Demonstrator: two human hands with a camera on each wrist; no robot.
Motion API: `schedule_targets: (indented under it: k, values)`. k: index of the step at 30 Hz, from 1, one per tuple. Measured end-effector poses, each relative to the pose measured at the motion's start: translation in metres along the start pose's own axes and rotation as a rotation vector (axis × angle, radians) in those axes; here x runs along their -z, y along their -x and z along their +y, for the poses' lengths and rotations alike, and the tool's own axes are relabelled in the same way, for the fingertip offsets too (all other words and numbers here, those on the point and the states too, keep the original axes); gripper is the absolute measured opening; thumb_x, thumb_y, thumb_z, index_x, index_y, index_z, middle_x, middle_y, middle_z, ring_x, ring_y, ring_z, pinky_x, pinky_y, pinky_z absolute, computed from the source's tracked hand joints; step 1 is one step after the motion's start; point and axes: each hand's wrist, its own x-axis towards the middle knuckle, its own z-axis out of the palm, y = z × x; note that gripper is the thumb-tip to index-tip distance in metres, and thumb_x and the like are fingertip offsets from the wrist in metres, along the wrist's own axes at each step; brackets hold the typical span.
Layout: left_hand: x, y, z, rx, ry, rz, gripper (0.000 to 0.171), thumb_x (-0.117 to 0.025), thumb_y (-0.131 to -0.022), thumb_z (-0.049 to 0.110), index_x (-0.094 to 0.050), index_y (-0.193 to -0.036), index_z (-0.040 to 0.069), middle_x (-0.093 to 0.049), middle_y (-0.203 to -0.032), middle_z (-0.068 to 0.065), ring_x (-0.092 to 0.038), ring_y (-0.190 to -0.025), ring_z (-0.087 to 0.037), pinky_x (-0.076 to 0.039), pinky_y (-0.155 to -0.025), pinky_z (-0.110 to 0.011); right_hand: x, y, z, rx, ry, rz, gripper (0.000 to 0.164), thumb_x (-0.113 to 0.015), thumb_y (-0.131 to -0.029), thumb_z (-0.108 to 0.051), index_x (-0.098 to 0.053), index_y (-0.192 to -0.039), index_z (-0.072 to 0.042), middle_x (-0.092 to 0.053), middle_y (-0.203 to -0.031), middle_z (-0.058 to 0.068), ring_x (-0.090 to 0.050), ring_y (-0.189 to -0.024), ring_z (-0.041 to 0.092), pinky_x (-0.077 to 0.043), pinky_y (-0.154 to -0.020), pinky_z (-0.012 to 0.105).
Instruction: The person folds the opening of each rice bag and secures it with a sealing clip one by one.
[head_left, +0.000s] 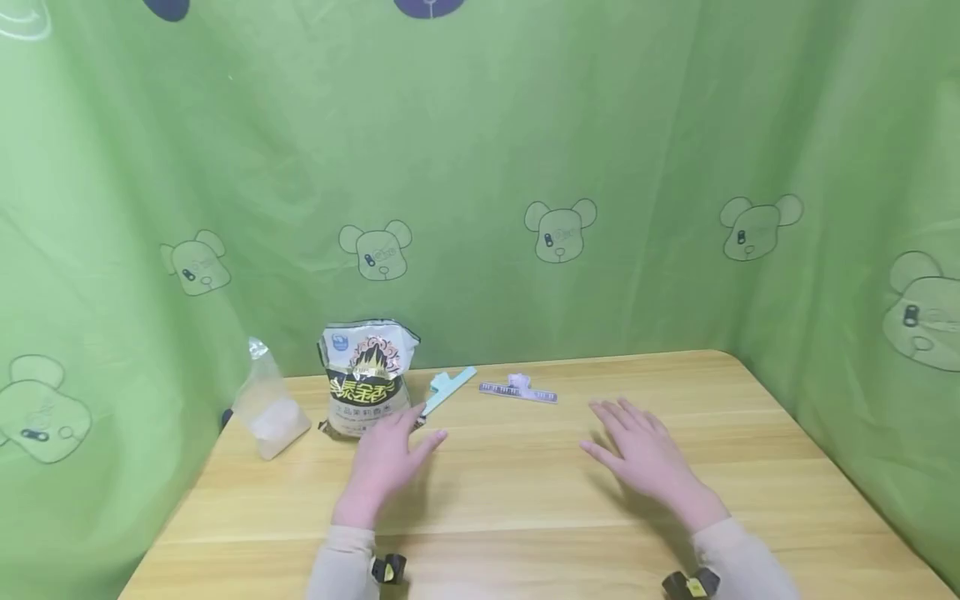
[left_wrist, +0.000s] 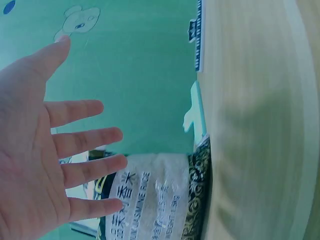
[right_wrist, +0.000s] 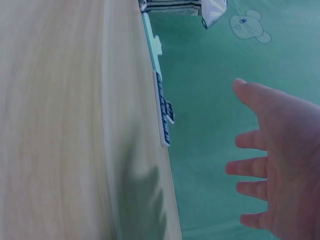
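My left hand hovers palm down over the table in front of a printed rice bag, its fingers spread and holding nothing. The left wrist view shows those fingers overlapping the bag's lower part. Just right of the bag lies a turquoise bag clip. Beside it is a purple bag clip with a piano-key pattern. My right hand is held above the table to the right of the clips, fingers extended, with nothing in it. At the far left stands a clear plastic bag with white contents.
The wooden table has rounded back corners. A green curtain with bear-head prints hangs behind it and along both sides. Black straps with small devices sit on both wrists.
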Motion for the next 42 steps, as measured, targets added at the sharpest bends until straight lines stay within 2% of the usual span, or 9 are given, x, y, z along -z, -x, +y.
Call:
schedule_targets:
  k: [3, 9, 12, 16, 18, 23, 30, 36, 42]
  values:
    - [0.004, -0.001, -0.003, -0.009, 0.018, 0.034, 0.063, -0.055, -0.091, 0.059, -0.052, -0.139, 0.017, -0.057, -0.14, -0.01, -0.054, -0.128, -0.033, -0.04, -0.109, -0.054, -0.002, -0.002, -0.003, 0.025, 0.009, 0.014, 0.07, -0.051, -0.095, -0.054, -0.039, -0.148, -0.009, -0.043, -0.15, 0.02, -0.032, -0.141, 0.045, -0.022, -0.113, 0.068]
    - [0.011, 0.0, -0.007, -0.005, 0.052, 0.056, 0.055, -0.056, -0.092, 0.056, -0.058, -0.133, 0.019, -0.062, -0.135, -0.006, -0.058, -0.124, -0.029, -0.044, -0.106, -0.051, -0.01, -0.009, -0.012, 0.074, 0.007, 0.024, 0.066, -0.055, -0.094, -0.052, -0.044, -0.144, -0.01, -0.048, -0.146, 0.019, -0.038, -0.137, 0.044, -0.027, -0.112, 0.065]
    - [0.016, 0.0, -0.008, 0.0, 0.057, 0.074, 0.057, -0.052, -0.092, 0.061, -0.061, -0.13, 0.019, -0.066, -0.129, -0.004, -0.062, -0.118, -0.027, -0.048, -0.102, -0.049, -0.013, -0.013, -0.02, 0.092, -0.012, 0.028, 0.065, -0.056, -0.094, -0.052, -0.046, -0.143, -0.011, -0.049, -0.145, 0.019, -0.041, -0.136, 0.044, -0.029, -0.112, 0.064]
    - [0.022, -0.001, -0.013, 0.001, 0.058, 0.126, 0.059, -0.05, -0.091, 0.065, -0.065, -0.125, 0.019, -0.07, -0.122, -0.004, -0.068, -0.107, -0.025, -0.052, -0.094, -0.047, -0.015, -0.023, -0.033, 0.129, -0.044, 0.042, 0.066, -0.054, -0.094, -0.055, -0.045, -0.145, -0.014, -0.051, -0.144, 0.017, -0.045, -0.134, 0.041, -0.031, -0.112, 0.061]
    - [0.026, -0.001, -0.017, 0.001, 0.056, 0.158, 0.054, -0.053, -0.092, 0.061, -0.066, -0.123, 0.018, -0.071, -0.118, -0.005, -0.069, -0.104, -0.026, -0.053, -0.092, -0.048, -0.016, -0.029, -0.04, 0.152, -0.059, 0.046, 0.066, -0.054, -0.094, -0.055, -0.045, -0.145, -0.015, -0.052, -0.143, 0.016, -0.047, -0.132, 0.04, -0.033, -0.112, 0.06]
    - [0.031, -0.003, -0.028, 0.0, 0.031, 0.221, 0.045, -0.056, -0.095, 0.051, -0.068, -0.118, 0.014, -0.073, -0.111, -0.007, -0.069, -0.101, -0.027, -0.053, -0.09, -0.049, -0.022, -0.042, -0.058, 0.199, -0.092, 0.05, 0.064, -0.055, -0.094, -0.052, -0.046, -0.144, -0.013, -0.055, -0.141, 0.015, -0.052, -0.129, 0.038, -0.037, -0.11, 0.057]
    - [0.033, -0.006, -0.048, -0.016, -0.007, 0.247, 0.042, -0.055, -0.096, 0.047, -0.068, -0.116, 0.012, -0.073, -0.11, -0.01, -0.069, -0.098, -0.028, -0.055, -0.087, -0.047, -0.031, -0.054, -0.085, 0.239, -0.131, 0.027, 0.062, -0.055, -0.094, -0.05, -0.047, -0.143, -0.011, -0.055, -0.14, 0.016, -0.052, -0.129, 0.036, -0.038, -0.11, 0.056]
    - [0.043, -0.011, -0.06, -0.046, -0.05, 0.269, 0.043, -0.055, -0.097, 0.044, -0.067, -0.113, 0.007, -0.072, -0.108, -0.015, -0.069, -0.098, -0.032, -0.055, -0.088, -0.049, -0.04, -0.065, -0.103, 0.281, -0.167, 0.021, 0.06, -0.054, -0.096, -0.048, -0.047, -0.142, -0.01, -0.055, -0.141, 0.014, -0.052, -0.129, 0.035, -0.038, -0.111, 0.055]
    - [0.051, -0.022, -0.07, -0.063, -0.115, 0.311, 0.04, -0.055, -0.097, 0.043, -0.068, -0.111, 0.007, -0.074, -0.102, -0.014, -0.07, -0.09, -0.03, -0.056, -0.081, -0.047, -0.045, -0.078, -0.119, 0.306, -0.173, 0.017, 0.062, -0.052, -0.096, -0.05, -0.044, -0.144, -0.012, -0.051, -0.146, 0.011, -0.049, -0.134, 0.034, -0.036, -0.113, 0.053]
